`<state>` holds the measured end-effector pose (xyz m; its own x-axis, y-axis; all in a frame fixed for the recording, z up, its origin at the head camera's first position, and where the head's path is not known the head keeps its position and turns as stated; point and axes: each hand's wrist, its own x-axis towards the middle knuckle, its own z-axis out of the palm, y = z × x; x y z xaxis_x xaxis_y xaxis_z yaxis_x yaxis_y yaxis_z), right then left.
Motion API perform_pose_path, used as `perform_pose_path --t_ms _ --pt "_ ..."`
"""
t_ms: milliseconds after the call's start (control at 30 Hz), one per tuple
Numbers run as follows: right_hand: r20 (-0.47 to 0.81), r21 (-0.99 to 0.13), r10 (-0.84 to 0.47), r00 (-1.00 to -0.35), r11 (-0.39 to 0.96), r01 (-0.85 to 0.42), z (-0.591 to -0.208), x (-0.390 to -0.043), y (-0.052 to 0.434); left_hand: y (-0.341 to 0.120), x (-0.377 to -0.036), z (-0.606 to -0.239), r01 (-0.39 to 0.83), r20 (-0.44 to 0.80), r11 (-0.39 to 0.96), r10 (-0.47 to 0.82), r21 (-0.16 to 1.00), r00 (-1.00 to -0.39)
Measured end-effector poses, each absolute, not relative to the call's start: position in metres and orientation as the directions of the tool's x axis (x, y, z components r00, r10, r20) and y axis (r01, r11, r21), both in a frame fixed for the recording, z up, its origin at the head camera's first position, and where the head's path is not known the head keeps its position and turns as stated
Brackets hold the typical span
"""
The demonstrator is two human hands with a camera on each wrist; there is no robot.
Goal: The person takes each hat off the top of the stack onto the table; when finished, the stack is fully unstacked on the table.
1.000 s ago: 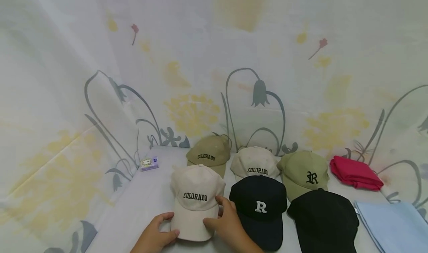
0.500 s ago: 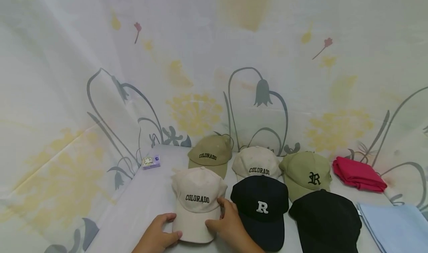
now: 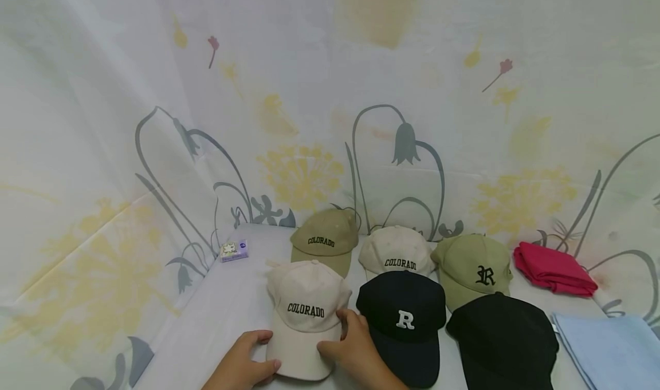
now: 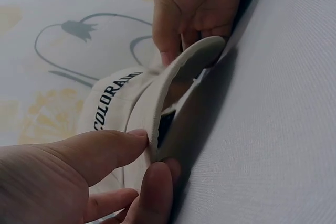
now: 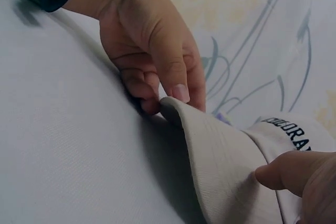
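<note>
seen from the head, the left hand [image 3: 246,362] and right hand [image 3: 346,347] pinched the brim of a cream colorado cap [image 3: 304,312] lying front-left on the desk [image 3: 216,315] beside a black r cap [image 3: 402,321]; both wrist views showed thumb and fingers clamping that brim's edges.

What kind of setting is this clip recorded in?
Probably a makeshift indoor tabletop set, not a shop: floral sheets hang as a backdrop round a cloth-covered table, with six caps laid in rows, like the cream COLORADO cap, beside folded cloths.
</note>
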<state>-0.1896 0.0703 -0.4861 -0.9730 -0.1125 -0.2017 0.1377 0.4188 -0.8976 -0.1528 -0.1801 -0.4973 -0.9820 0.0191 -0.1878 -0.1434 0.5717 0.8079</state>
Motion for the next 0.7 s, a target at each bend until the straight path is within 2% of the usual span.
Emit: perform_pose_path --t_ms 467,700 --pt "-0.196 -0.879 -0.087 -0.977 0.458 0.135 -0.4907 -0.1883 0.0704 -0.1773 -0.1511 -0.5 -0.113 -0.168 0.614 0.033 0.781 -0.985" --pt "-0.194 -0.874 -0.069 -0.979 0.465 0.14 -0.4925 -0.1895 0.0705 -0.1773 -0.1508 -0.4989 -0.16 -0.207 0.57 0.018 0.806 -0.978"
